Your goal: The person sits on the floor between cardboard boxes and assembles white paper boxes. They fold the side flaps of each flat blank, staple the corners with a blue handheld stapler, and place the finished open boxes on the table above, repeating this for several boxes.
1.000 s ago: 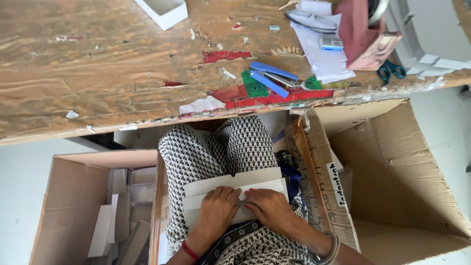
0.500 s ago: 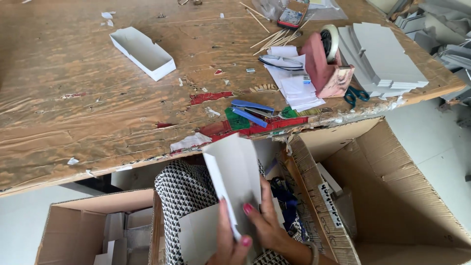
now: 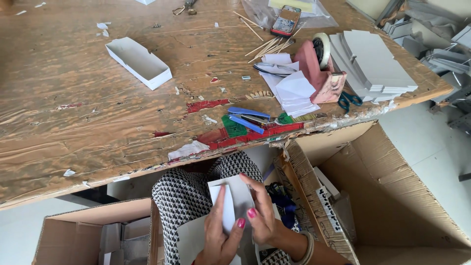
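Nearest, in the lap over black-and-white patterned trousers (image 3: 189, 196), both hands work one folded white card piece (image 3: 234, 198). The left hand (image 3: 218, 235) lies under and against it, fingers (image 3: 219, 206) stretched up its face and thumb pressing from the right. The right hand (image 3: 262, 213) wraps around its right edge, fingers curled over the top, so both hands are closed on the card. More flat white card rests on the lap beneath.

To the left stands an open cardboard box (image 3: 73, 230) holding white pieces; to the right a larger open cardboard box (image 3: 392, 196).

Beyond the knees runs the worn wooden table (image 3: 73, 108). Near its front edge lies a blue stapler (image 3: 248, 117) on red and green patches. Further right sit folded white papers (image 3: 294, 91), a pink tape dispenser (image 3: 321, 68), blue-handled scissors (image 3: 349, 100) and a stack of white card sheets (image 3: 373, 61). Far left lies an open white box (image 3: 139, 61); at the far edge, wooden sticks (image 3: 267, 46) and a phone (image 3: 285, 20).
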